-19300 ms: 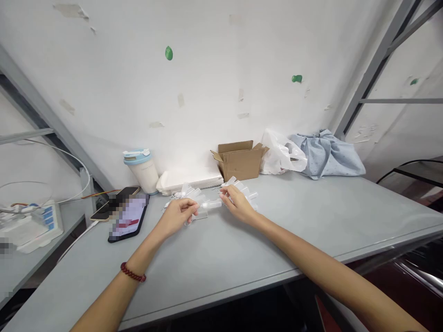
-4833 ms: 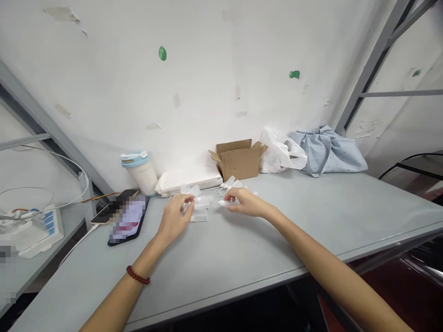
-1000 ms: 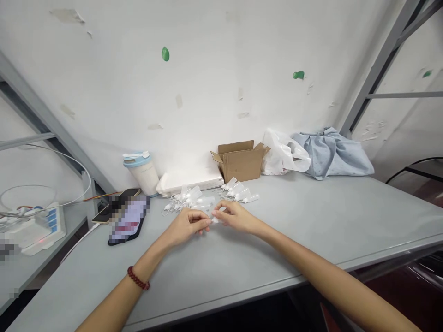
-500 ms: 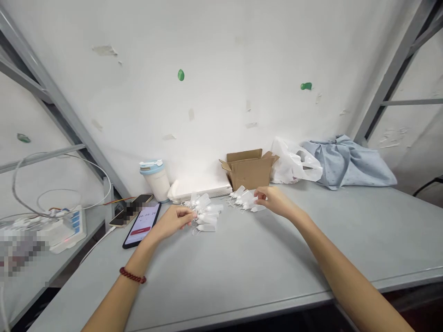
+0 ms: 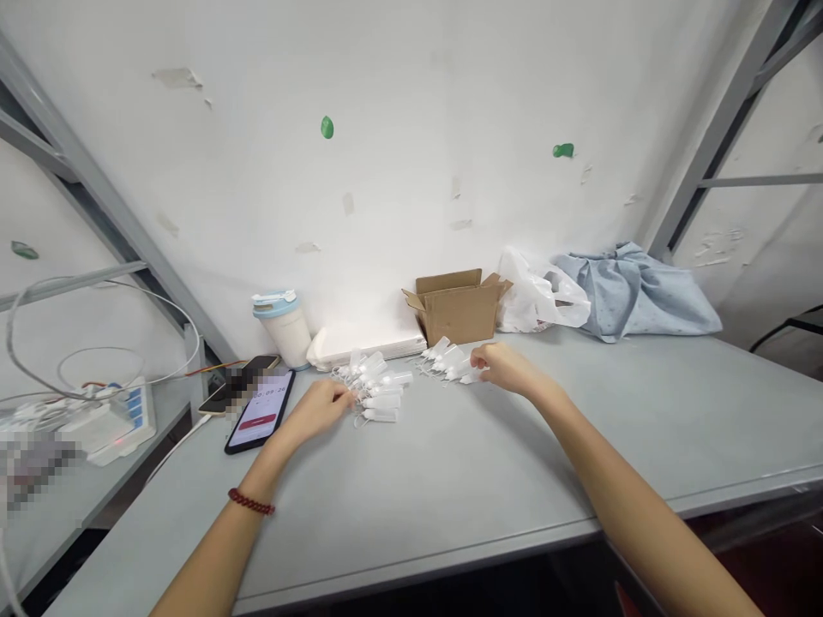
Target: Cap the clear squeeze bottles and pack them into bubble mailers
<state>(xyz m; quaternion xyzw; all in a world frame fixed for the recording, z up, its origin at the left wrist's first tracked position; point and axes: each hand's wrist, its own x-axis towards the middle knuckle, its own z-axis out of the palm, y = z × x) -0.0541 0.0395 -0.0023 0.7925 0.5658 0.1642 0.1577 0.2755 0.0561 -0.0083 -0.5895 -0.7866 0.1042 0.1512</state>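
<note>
Small translucent plastic bottles with white nozzle tips and thin looped strings lie on the grey table in two groups. By the left bottle group (image 5: 379,390) is my left hand (image 5: 320,407), its thumb and fingers pinched together at the nozzle ends; what they pinch is hidden. My right hand (image 5: 507,368) is at the right end of the other bottle group (image 5: 447,360). Its thumb and forefinger close around the end of one small bottle (image 5: 471,377), which still lies on the table. The other fingers are curled under.
Behind the bottles stand an open cardboard box (image 5: 459,313), a white paper stack (image 5: 366,344) and a lidded cup (image 5: 289,334). A phone with a timer (image 5: 263,411) and a second phone (image 5: 237,386) lie left. A white plastic bag (image 5: 540,296) and blue cloth (image 5: 643,296) sit right.
The whole view has shifted slightly. Both hands stay beside their bottle groups, and the bottles lie much as before.
</note>
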